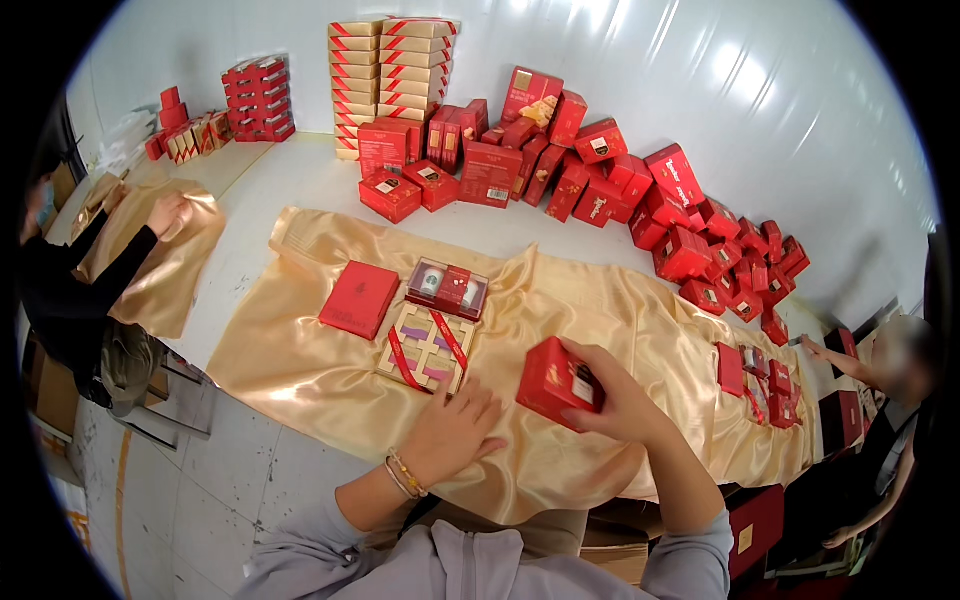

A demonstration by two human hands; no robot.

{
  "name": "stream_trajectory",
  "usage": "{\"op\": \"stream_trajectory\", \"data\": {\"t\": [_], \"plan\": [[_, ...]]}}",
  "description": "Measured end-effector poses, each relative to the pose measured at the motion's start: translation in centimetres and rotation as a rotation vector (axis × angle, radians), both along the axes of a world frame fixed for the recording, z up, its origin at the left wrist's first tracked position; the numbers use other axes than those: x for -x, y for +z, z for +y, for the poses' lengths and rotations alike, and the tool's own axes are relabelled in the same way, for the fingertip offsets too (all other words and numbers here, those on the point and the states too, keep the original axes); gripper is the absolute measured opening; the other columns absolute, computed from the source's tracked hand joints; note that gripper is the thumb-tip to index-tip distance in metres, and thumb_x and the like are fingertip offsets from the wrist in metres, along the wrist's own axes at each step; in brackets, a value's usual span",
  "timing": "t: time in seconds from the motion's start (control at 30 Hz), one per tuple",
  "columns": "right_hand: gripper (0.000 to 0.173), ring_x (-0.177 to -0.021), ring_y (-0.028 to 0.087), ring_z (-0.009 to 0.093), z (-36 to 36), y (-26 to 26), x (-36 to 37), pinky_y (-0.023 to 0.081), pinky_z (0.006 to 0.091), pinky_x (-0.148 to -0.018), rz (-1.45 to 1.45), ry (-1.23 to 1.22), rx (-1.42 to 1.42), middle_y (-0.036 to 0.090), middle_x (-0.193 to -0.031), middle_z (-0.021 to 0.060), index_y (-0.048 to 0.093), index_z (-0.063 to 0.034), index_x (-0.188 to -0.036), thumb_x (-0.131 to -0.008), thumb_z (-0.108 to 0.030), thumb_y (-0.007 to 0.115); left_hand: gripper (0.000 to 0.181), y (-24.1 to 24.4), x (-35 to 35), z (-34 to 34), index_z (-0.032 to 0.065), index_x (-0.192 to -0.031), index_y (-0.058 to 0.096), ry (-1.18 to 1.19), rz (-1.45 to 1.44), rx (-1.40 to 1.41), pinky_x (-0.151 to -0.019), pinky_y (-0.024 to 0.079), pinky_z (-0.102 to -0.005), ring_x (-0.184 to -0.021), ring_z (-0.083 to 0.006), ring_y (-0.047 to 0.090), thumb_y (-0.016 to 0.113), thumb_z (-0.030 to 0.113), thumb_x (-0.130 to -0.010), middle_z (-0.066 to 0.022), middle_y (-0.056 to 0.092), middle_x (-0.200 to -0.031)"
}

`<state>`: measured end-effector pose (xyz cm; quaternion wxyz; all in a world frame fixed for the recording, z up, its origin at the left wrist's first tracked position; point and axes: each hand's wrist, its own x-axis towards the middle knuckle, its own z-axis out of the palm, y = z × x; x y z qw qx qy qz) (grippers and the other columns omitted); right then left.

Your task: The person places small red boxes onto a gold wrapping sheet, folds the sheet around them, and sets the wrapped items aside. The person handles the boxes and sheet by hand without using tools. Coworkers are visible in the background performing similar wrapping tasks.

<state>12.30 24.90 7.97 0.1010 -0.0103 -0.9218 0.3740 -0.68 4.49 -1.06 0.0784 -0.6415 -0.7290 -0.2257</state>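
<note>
My right hand (619,394) grips a red cardboard box (551,379) by its right side, above gold satin cloth (330,390). My left hand (457,431) holds nothing; its spread fingers are at the near edge of a cream gift box with red ribbons (429,346) and purple inserts. Directly behind that box lies a dark red, clear-lidded box (448,289) with two white cups inside. A flat red box (360,298) lies to their left on the cloth.
Many red boxes (491,172) lie piled along the wall beside stacked gold boxes (356,71). On the cloth's right part is another group of red boxes (730,369). A co-worker in black (67,285) handles gold cloth at left; another person (885,420) is at right.
</note>
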Motion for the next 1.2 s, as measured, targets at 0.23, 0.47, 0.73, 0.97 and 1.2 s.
{"op": "stream_trajectory", "data": {"t": [0.23, 0.47, 0.73, 0.97, 1.2], "plan": [[0.077, -0.103, 0.054, 0.035, -0.1, -1.3, 6.4, 0.044, 0.0392, -0.091, -0.296, 0.063, -0.204, 0.054, -0.112, 0.0190, 0.038, -0.0050, -0.137, -0.071, -0.029, 0.071, 0.039, -0.4, 2.6, -2.0, 0.0068, -0.109, 0.060, -0.114, -0.201, -0.080, -0.106, 0.029, -0.0496, -0.117, -0.0258, 0.048, 0.065, 0.033, -0.081, -0.0078, 0.055, -0.120], [0.079, -0.107, 0.051, 0.034, -0.9, -1.3, 7.2, 0.043, 0.0393, -0.092, -0.345, 0.112, -0.377, 0.051, -0.117, 0.0177, 0.038, -0.0051, -0.137, -0.072, -0.036, 0.071, 0.047, -0.4, 7.4, -5.0, 0.0048, -0.120, 0.052, 0.249, -0.166, -0.159, -0.110, 0.018, -0.0545, -0.129, -0.0361, 0.035, 0.065, 0.027, -0.080, -0.0140, 0.046, -0.131], [0.080, -0.116, 0.044, 0.034, -1.6, -3.4, 6.9, 0.038, 0.0433, -0.096, -0.304, 0.112, -0.566, 0.048, -0.122, 0.0171, 0.039, -0.0029, -0.136, -0.071, -0.038, 0.070, 0.072, -1.7, 7.9, -4.4, 0.0028, -0.134, 0.039, 0.356, -0.115, 0.012, -0.110, 0.008, -0.0586, -0.138, -0.0442, 0.013, 0.067, 0.039, -0.078, -0.0203, 0.027, -0.145], [0.085, -0.134, 0.027, 0.038, -1.3, -3.8, 6.6, 0.020, 0.0492, -0.111, -0.148, 0.186, -0.633, 0.028, -0.145, 0.0216, 0.033, -0.0006, -0.139, -0.076, -0.046, 0.065, 0.076, -1.5, 7.9, -4.2, 0.0028, -0.136, 0.038, 0.357, -0.165, 0.034, -0.110, 0.008, -0.0584, -0.138, -0.0435, 0.012, 0.067, 0.041, -0.078, -0.0205, 0.024, -0.147], [0.063, -0.132, 0.032, 0.035, 2.1, -1.4, 6.7, 0.026, 0.0428, -0.110, -0.191, 0.071, -0.088, 0.035, -0.142, 0.0213, 0.034, -0.0031, -0.139, -0.090, -0.035, 0.056, 0.076, -0.5, 8.2, -4.9, 0.0036, -0.134, 0.043, 0.336, -0.110, 0.056, -0.108, 0.016, -0.0564, -0.135, -0.0419, 0.021, 0.062, 0.052, -0.079, -0.0221, 0.033, -0.142]]}}
